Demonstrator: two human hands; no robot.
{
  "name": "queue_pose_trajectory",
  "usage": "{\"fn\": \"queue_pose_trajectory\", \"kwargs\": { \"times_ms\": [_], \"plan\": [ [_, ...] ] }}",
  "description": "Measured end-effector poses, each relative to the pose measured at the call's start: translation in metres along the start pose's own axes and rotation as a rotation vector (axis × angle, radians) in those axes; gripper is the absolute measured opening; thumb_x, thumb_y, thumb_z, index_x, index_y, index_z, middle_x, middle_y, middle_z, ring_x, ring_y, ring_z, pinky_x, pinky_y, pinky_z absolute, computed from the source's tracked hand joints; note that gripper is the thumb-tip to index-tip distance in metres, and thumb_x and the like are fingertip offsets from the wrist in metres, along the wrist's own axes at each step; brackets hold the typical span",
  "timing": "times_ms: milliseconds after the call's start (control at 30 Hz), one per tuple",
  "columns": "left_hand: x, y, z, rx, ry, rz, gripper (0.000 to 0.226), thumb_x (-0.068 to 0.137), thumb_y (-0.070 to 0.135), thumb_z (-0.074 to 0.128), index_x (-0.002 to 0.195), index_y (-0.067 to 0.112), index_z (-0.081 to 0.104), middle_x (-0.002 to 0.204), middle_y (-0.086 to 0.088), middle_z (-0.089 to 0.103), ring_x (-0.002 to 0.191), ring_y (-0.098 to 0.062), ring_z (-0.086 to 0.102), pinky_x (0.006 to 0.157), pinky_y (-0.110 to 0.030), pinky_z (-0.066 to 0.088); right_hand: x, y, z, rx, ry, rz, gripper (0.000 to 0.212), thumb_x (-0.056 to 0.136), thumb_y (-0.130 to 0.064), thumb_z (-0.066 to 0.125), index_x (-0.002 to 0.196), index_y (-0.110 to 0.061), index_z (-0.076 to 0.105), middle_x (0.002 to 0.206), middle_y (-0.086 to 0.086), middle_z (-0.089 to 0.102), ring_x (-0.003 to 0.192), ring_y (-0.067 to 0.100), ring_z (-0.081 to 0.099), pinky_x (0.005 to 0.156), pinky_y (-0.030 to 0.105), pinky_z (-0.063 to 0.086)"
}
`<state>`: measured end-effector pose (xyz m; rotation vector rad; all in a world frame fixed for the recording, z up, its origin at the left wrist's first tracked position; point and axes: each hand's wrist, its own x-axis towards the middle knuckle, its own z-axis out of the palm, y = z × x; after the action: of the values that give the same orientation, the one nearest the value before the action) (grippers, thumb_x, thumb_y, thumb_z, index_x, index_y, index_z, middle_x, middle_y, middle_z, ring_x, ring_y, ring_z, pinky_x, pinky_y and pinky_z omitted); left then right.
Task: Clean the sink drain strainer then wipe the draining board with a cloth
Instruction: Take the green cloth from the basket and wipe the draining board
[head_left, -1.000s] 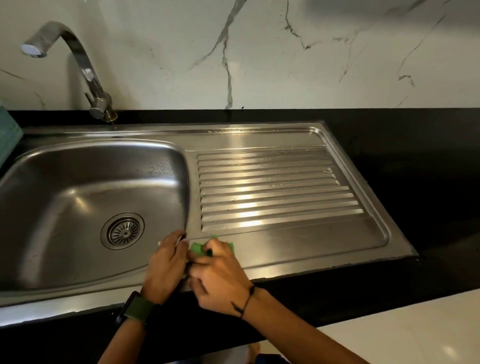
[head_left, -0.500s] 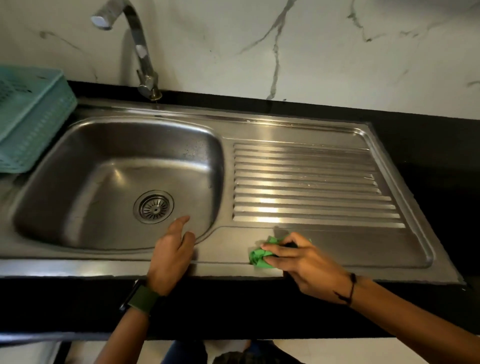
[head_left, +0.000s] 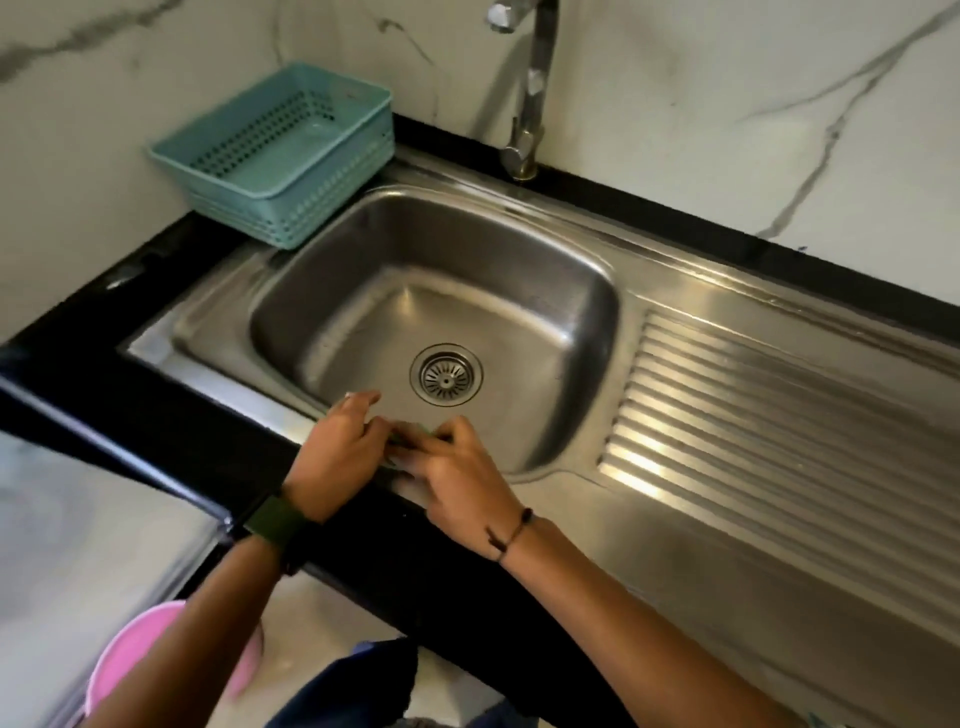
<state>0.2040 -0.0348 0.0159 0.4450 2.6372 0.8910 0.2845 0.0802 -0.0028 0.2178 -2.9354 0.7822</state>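
Head view, counter: a black counter (head_left: 171, 395) is seen, with a steel sink unit set into it below a marbled wall.
Sink basin: the basin (head_left: 431, 291) lies at the left part of the unit; no water or debris can be made out in it, though the picture is blurred.
Draining board: the ribbed draining board (head_left: 769, 426) fills the right part of the unit; bright streaks are seen on it, but wet cannot be told from dry, so the wiping step is judged not provably finished.
Basket: a teal basket (head_left: 280, 150) is placed at the back-left corner of the counter, just beside the basin rim.
Tap: a tap (head_left: 530, 93) is mounted at the back edge, behind the basin; no flow is seen.
Left hand: the left hand (head_left: 332, 452) is held at the front rim of the basin, with fingers curled onto the cloth and one finger stretched over the basin.
Right hand: the right hand (head_left: 457, 478) is laid against the left, its fingers bent onto the same cloth at the front edge.
Strainer: the strainer (head_left: 445, 375) is seated in the drain at the basin floor, near the hands but not touched; it looks free of debris, as far as can be judged.
Cloth: only a sliver of the green cloth (head_left: 410, 434) is shown between the two hands.
Progress: the cloth is judged to be gathered or folded between wipes; how much is left cannot be settled.
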Motion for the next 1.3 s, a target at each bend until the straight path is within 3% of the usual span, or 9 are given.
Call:
{"fn": "queue_pose_trajectory", "kwargs": {
  "times_ms": [133,333,533,667,800,900,1000,1133,1300],
  "plan": [
    [0.014,-0.020,-0.023,-0.004,-0.004,-0.007,0.041,0.093,0.016,0.039,0.133,0.007,0.042,0.138,-0.012,0.047,0.127,-0.025,0.043,0.102,-0.023,0.029,-0.040,0.015,-0.022,0.013,-0.018,0.005,0.045,0.074,0.004,0.058,0.114,-0.016,0.065,0.127,0.001,0.061,0.090,0.018,0.043,0.084,0.019,0.039],
    [0.051,-0.074,-0.071,-0.033,0.010,0.066,0.037,0.095,0.019,0.039,0.129,0.007,0.045,0.133,-0.012,0.051,0.120,-0.026,0.049,0.091,-0.019,0.030,-0.032,0.003,-0.014,-0.022,-0.011,0.200,0.049,0.064,0.016,0.061,0.104,-0.011,0.071,0.118,-0.003,0.065,0.088,0.013,0.040,0.089,0.011,0.036],
    [0.083,-0.123,-0.119,-0.109,-0.006,0.159,0.031,0.094,0.013,0.040,0.122,0.004,0.051,0.130,-0.010,0.052,0.119,-0.023,0.048,0.090,-0.013,0.028,0.097,-0.056,0.042,-0.021,0.054,0.126,0.035,0.075,0.009,0.057,0.103,-0.009,0.070,0.115,0.006,0.068,0.077,0.028,0.052,0.079,0.022,0.040],
    [0.090,-0.134,-0.134,-0.267,-0.017,0.156,0.033,0.095,0.016,0.040,0.125,0.007,0.049,0.135,-0.005,0.047,0.125,-0.014,0.041,0.088,0.007,0.018,0.178,-0.086,0.085,0.010,0.186,0.181,0.027,0.074,-0.006,0.067,0.076,-0.033,0.069,0.084,0.012,0.064,0.072,0.017,0.056,0.066,0.024,0.048],
    [0.093,-0.135,-0.144,-0.405,0.045,0.111,0.032,0.095,0.020,0.040,0.125,0.014,0.049,0.127,0.003,0.051,0.106,0.003,0.043,0.081,0.009,0.024,0.229,-0.098,0.095,-0.119,-0.033,0.175,0.021,0.074,-0.007,0.066,0.094,-0.011,0.067,0.087,0.010,0.066,0.095,0.030,0.051,0.071,0.038,0.043],
    [0.096,-0.130,-0.150,-0.448,0.026,0.132,0.033,0.094,0.016,0.042,0.126,0.016,0.048,0.127,0.004,0.052,0.111,-0.003,0.047,0.086,0.003,0.029,0.247,-0.087,0.085,-0.053,-0.022,0.175,0.022,0.086,-0.012,0.052,0.101,-0.020,0.066,0.107,-0.003,0.068,0.112,0.023,0.051,0.087,0.030,0.037],
    [0.100,-0.123,-0.158,-0.408,0.019,0.187,0.034,0.090,0.010,0.046,0.123,0.019,0.050,0.122,0.007,0.054,0.112,-0.007,0.050,0.091,-0.010,0.036,0.250,-0.089,0.072,0.114,0.153,0.304,0.026,0.084,-0.004,0.054,0.104,-0.012,0.068,0.120,0.004,0.065,0.125,0.018,0.051,0.098,0.031,0.036],
    [0.107,-0.111,-0.173,-0.490,0.102,0.206,0.033,0.089,0.009,0.048,0.116,0.026,0.055,0.118,0.009,0.058,0.108,-0.005,0.054,0.091,-0.009,0.037,0.234,-0.088,0.040,0.210,0.227,0.433,0.023,0.080,-0.012,0.049,0.096,-0.012,0.065,0.102,0.012,0.071,0.095,0.031,0.064,0.081,0.036,0.050],
    [0.121,-0.090,-0.196,-0.685,0.220,0.222,0.029,0.086,0.011,0.046,0.100,0.031,0.061,0.103,0.007,0.067,0.086,-0.002,0.059,0.082,-0.022,0.044,0.244,-0.080,-0.029,0.308,0.314,0.419,0.031,0.086,0.003,0.049,0.089,-0.026,0.062,0.092,-0.007,0.069,0.084,0.007,0.063,0.073,0.022,0.049]
  ]
}}
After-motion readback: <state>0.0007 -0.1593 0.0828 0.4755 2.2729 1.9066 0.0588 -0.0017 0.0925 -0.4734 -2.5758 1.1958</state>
